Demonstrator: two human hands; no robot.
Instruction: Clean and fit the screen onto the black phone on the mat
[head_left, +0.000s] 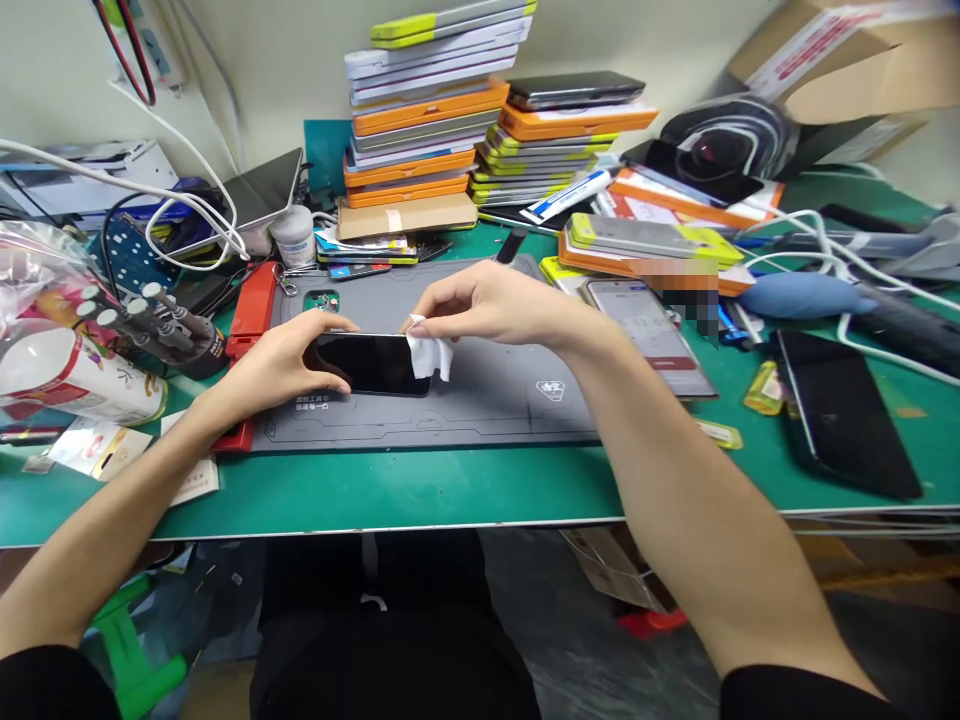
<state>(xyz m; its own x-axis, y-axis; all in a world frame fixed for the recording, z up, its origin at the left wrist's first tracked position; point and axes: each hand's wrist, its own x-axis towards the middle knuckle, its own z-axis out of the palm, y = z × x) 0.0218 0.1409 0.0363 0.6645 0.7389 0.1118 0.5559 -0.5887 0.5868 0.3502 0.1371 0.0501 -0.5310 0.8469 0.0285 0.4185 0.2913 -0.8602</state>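
A black smartphone (pixel 367 362) lies with its dark screen up on the grey work mat (pixel 495 405). My left hand (pixel 281 362) grips its left end, thumb along the near edge and fingers at the far edge. Pinched in the fingertips of my right hand (pixel 480 305) is a small white wipe (pixel 430 357), which hangs over the phone's right end and touches it. The right palm is turned away from view.
Behind the mat rise stacks of orange, grey and yellow flat boxes (pixel 427 105). A red clamp-like holder (pixel 253 300) and a screwdriver stand (pixel 196 350) are at the left. Another phone (pixel 649 330) and a black tablet-like device (pixel 844 415) lie to the right on the green table (pixel 450 490).
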